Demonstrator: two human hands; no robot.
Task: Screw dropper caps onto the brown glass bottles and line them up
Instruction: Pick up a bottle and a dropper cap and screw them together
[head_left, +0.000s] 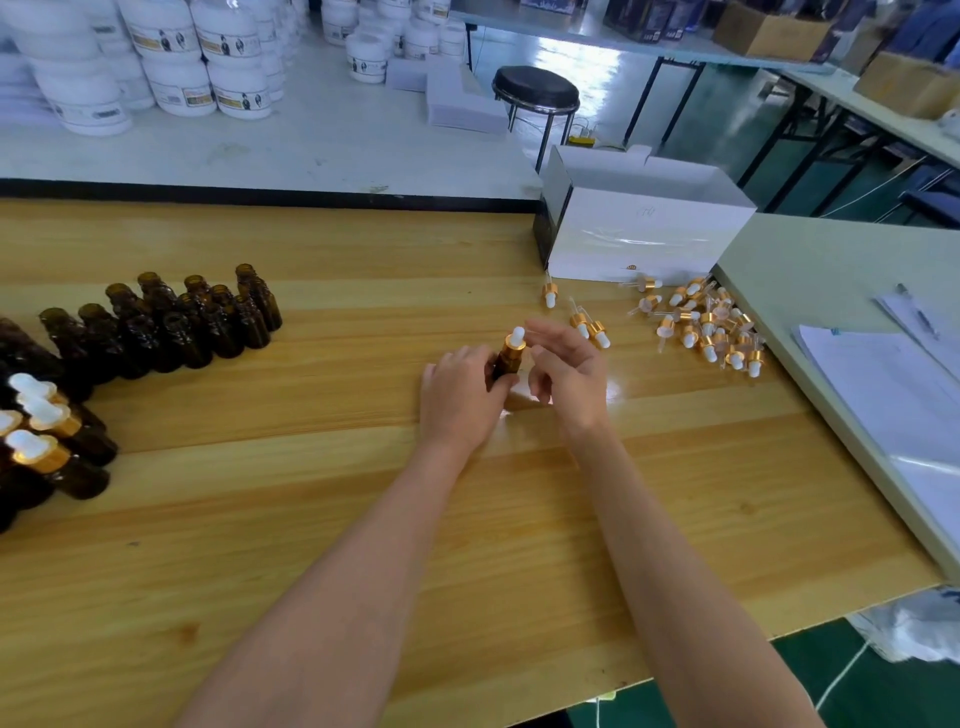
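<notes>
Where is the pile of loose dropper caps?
Head view: the pile of loose dropper caps lies at the right edge of the wooden table, just before the white box, right of the right hand.

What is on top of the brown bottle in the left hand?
A dropper cap, gold collar and white bulb. The left hand hides the lower part of the bottle.

A packing workshop: stacked white tubs (176, 67), long worktables (311, 156), cartons (769, 31).

Your left hand (457, 400) grips a brown bottle (505, 364), gold dropper cap (515, 343) on top. Your right hand (569, 379) hovers just right of it, fingers loose. Right side: loose caps (706, 327). Left side: uncapped bottles (171, 322).
</notes>
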